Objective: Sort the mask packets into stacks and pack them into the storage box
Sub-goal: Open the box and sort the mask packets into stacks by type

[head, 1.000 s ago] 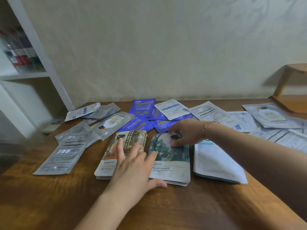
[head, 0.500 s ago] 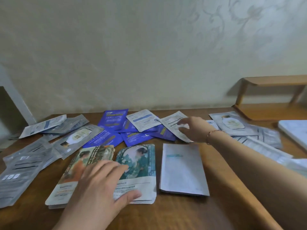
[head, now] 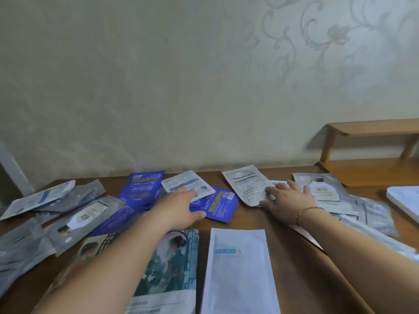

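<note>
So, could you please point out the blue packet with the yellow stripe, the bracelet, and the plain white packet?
blue packet with the yellow stripe (head: 221, 206): head view, its printed face.
bracelet (head: 305, 210): head view, chain on the right wrist.
plain white packet (head: 239, 277): head view, centre.

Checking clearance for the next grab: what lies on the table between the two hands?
In the head view, bare brown wooden table separates the left hand from the right hand; only a dark blue foil packet's corner reaches in.
</note>
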A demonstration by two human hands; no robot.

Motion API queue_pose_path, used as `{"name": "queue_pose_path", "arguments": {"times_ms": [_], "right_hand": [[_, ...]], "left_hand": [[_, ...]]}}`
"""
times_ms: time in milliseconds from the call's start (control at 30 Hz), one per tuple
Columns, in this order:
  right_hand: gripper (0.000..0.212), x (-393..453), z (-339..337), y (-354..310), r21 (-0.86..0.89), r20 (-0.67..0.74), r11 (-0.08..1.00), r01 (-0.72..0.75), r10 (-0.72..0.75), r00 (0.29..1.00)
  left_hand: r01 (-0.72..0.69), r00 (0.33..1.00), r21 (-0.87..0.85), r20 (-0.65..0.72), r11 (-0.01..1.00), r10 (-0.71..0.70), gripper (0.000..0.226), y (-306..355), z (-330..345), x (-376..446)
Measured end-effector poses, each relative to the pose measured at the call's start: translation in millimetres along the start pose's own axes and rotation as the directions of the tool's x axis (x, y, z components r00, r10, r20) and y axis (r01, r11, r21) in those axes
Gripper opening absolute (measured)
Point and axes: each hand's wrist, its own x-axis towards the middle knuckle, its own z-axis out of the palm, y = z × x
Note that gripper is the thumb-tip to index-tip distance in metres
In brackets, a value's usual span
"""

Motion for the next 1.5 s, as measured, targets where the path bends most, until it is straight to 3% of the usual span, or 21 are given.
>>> {"name": "queue_pose_path", "arguments": {"times_ms": [100,167,333,500,600,667,767,833,900,967,1033,1100,1200,1267,1400,1500], "right_hand": [[0.095,12,0,5,0.03,0.101,0.999,0.027,-0.029,0.994],[0.103,18,-3,7,0.048,0.127,0.998,0.049,-0.055,0.99],[0.091,27,-7,4,0.01,0.048,0.995,0.1,-0.1,0.994],[0.088,24,-16,0,-0.004,0.085,0.993,0.118,-0.117,0.989],[0.087,15,-30,-19,0.133,-0.081,0.97,0.204,-0.194,0.978],[0.084,3,-45,-41,0.29,-0.198,0.904,0.315,-0.265,0.944],[0.093,-18,-69,-73,0.495,-0.326,0.752,0.435,-0.304,0.895],[0.083,-37,-83,-81,0.705,-0.332,0.57,0.422,-0.261,0.907],[0.05,-63,-93,-78,0.868,-0.277,0.35,0.353,-0.25,0.928],[0.033,-97,-96,-71,0.933,-0.231,0.22,0.286,-0.245,0.942],[0.036,-133,-90,-55,0.945,-0.209,0.212,0.249,-0.192,0.959],[0.046,-171,-80,-35,0.938,-0.167,0.296,0.182,-0.076,0.983],[0.066,-215,-55,2,0.902,-0.067,0.431,0.013,0.11,0.992],[0.075,-229,-36,27,0.882,0.035,0.454,-0.126,0.204,0.978],[0.078,-230,-14,53,0.801,0.119,0.541,-0.257,0.277,0.954],[0.069,-222,-11,56,0.736,0.046,0.642,-0.213,0.267,0.962]], "left_hand": [[0.033,0.998,0.101,0.049,0.994,-0.038,0.091,-17,1,24],[0.033,0.997,0.113,0.07,0.993,-0.042,0.093,-27,2,32],[-0.018,1.0,0.176,0.025,0.984,0.014,0.074,-51,1,39],[-0.162,0.986,0.343,0.019,0.925,0.166,0.034,-61,-4,37],[-0.15,0.956,0.34,-0.189,0.928,0.224,0.029,-56,-12,25],[-0.138,0.875,0.278,-0.415,0.951,0.248,0.025,-50,-23,15],[-0.319,0.676,0.041,-0.69,0.947,0.257,0.027,-38,-53,-10],[-0.457,0.641,-0.137,-0.735,0.879,0.219,0.031,-27,-75,-25],[-0.534,0.701,-0.374,-0.698,0.759,0.149,0.032,-13,-93,-40],[-0.549,0.762,-0.565,-0.642,0.616,0.09,0.022,2,-100,-53],[-0.5,0.824,-0.68,-0.564,0.536,0.054,0.015,19,-92,-63],[-0.438,0.873,-0.707,-0.483,0.555,0.073,0.013,37,-70,-69],[-0.412,0.892,-0.524,-0.401,0.745,0.211,0.007,66,-33,-79],[-0.449,0.875,-0.316,-0.345,0.835,0.34,0.023,83,-9,-89],[-0.593,0.799,-0.1,-0.201,0.799,0.568,0.043,116,21,-119],[-0.645,0.759,0.129,-0.015,0.753,0.651,0.063,143,39,-138]]}}
